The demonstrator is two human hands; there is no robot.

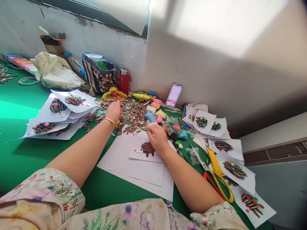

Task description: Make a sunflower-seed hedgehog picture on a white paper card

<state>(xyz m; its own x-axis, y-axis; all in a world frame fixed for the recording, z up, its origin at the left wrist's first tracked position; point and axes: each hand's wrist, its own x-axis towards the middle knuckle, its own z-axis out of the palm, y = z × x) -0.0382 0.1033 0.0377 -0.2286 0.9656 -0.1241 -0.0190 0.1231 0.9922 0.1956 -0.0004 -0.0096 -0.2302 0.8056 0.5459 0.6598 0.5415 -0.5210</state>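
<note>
My left hand (114, 111) reaches into a heap of striped sunflower seeds (134, 115) on the green table (21, 150), fingers curled down among them; a gold bangle circles the wrist. My right hand (157, 138) rests pinched at the top right corner of a small white card (144, 155) bearing a brown clay hedgehog (147, 148). The card lies on a stack of white sheets (134, 169). What the right fingertips pinch is too small to make out.
Finished seed hedgehog cards lie at the left (59, 110) and down the right side (233, 169). Yellow-handled scissors (217, 174) lie right of my arm. Small clay packets (155, 113), a red flask (124, 81), a striped bag (99, 72) and a wall stand behind.
</note>
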